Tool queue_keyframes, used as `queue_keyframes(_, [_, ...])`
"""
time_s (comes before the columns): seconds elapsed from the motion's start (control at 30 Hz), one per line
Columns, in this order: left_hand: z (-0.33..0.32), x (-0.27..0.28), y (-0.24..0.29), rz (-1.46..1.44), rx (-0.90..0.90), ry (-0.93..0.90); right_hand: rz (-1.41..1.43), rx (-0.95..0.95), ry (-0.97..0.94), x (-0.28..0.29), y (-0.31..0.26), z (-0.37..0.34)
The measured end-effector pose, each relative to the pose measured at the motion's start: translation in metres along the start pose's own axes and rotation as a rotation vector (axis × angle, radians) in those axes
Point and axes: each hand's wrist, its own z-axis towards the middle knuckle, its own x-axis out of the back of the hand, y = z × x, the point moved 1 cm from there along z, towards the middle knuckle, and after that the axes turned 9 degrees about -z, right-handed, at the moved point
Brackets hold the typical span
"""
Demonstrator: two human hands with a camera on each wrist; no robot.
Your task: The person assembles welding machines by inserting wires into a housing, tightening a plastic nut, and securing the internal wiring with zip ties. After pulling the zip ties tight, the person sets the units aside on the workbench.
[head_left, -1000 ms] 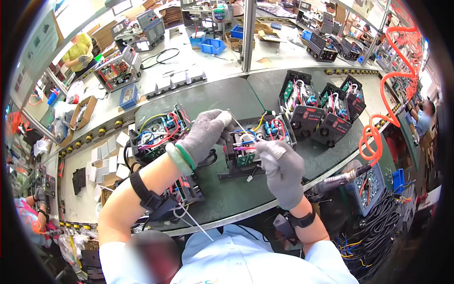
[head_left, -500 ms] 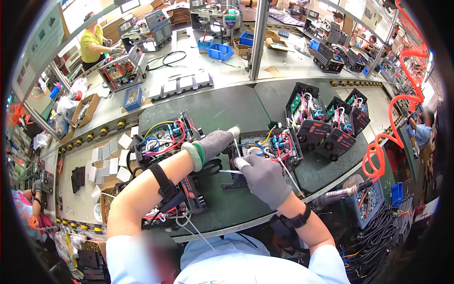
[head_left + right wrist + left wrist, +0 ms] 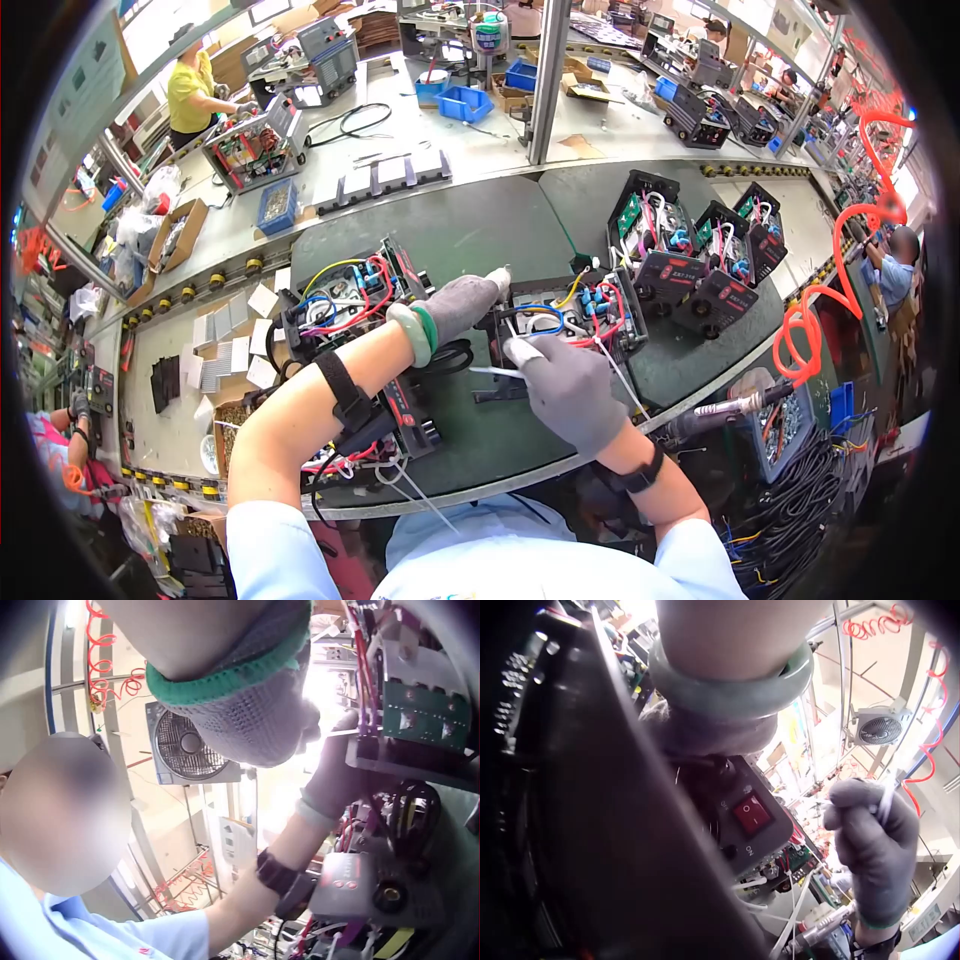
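Both hands wear grey knit gloves and work over an open welding machine [image 3: 575, 315] with blue, yellow and red wires inside. My left hand [image 3: 462, 305] reaches to its left end, fingertips pinching a white cable tie [image 3: 343, 733] by the wires. In the left wrist view a panel with a red power switch [image 3: 751, 816] lies right below this hand. My right hand [image 3: 575, 392] is at the machine's near side and pinches a white cable tie, whose tail [image 3: 495, 372] sticks out leftward. Another white tie [image 3: 625, 378] hangs from the wires toward the bench edge.
A second open machine [image 3: 345, 300] stands left of my left hand, and another [image 3: 400, 415] lies nearer under the forearm. Several open machines [image 3: 695, 270] are grouped at the right. A power screwdriver [image 3: 725, 408] on an orange coiled hose [image 3: 800, 345] is by the bench's right edge.
Both hands have come down from above the machine. The right hand has moved left and nearer to me; in the last half second both hands have hardly moved.
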Motion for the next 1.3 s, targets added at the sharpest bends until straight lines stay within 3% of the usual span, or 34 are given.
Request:
queue_keyframes(0.1, [0.002,0.001,0.001,-0.073,-0.005,-0.005,0.011,0.018,0.037,-0.028,0.008,-0.006])
queue_keyframes(0.17, [-0.001,0.002,0.008,-0.267,0.127,0.068,-0.023,0.013,0.002,-0.033,0.006,-0.008])
queue_keyframes(0.3, [-0.013,-0.002,0.027,-0.35,0.057,0.168,0.011,-0.038,0.012,-0.032,0.009,-0.002])
queue_keyframes(0.37, [-0.013,-0.004,0.032,0.031,-0.036,0.349,0.024,-0.052,0.01,-0.032,0.012,0.004])
queue_keyframes(0.4, [-0.013,-0.007,0.03,0.136,-0.146,0.408,0.038,-0.061,0.013,-0.031,0.014,0.008])
queue_keyframes(0.43, [-0.014,-0.008,0.026,0.136,-0.141,0.404,0.053,-0.07,0.015,-0.031,0.017,0.012])
queue_keyframes(0.5, [-0.023,-0.007,0.025,0.502,-0.555,0.516,0.083,-0.07,0.003,-0.032,0.024,0.016])
queue_keyframes(0.57, [-0.035,-0.008,0.023,0.442,-0.558,0.41,0.171,-0.18,0.176,-0.041,0.032,0.016])
queue_keyframes(0.63, [-0.043,-0.013,0.029,0.56,-0.704,0.421,0.246,-0.258,0.184,-0.043,0.036,0.021])
queue_keyframes(0.67, [-0.045,-0.013,0.031,0.532,-0.528,0.376,0.538,-0.487,0.05,-0.039,0.036,0.021])
queue_keyframes(0.7, [-0.046,-0.012,0.037,0.526,-0.529,0.373,0.826,-0.713,-0.091,-0.036,0.036,0.023])
queue_keyframes(0.73, [-0.046,-0.01,0.041,0.462,-0.44,0.323,0.935,-0.763,-0.096,-0.035,0.038,0.025])
queue_keyframes(0.77, [-0.045,-0.01,0.042,0.399,-0.351,0.271,0.93,-0.767,-0.097,-0.037,0.041,0.026])
queue_keyframes(0.93, [-0.041,-0.012,0.034,0.409,-0.431,0.298,0.933,-0.707,-0.21,-0.037,0.05,0.034])
queue_keyframes(1.1, [-0.04,-0.011,0.034,0.436,-0.342,0.268,0.934,-0.677,-0.245,-0.04,0.049,0.037])
queue_keyframes(1.23, [-0.042,-0.011,0.036,0.441,-0.425,0.297,0.774,-0.641,-0.287,-0.045,0.05,0.04])
queue_keyframes(1.3, [-0.045,-0.005,0.041,0.326,-0.303,0.175,0.695,-0.629,-0.319,-0.046,0.047,0.042])
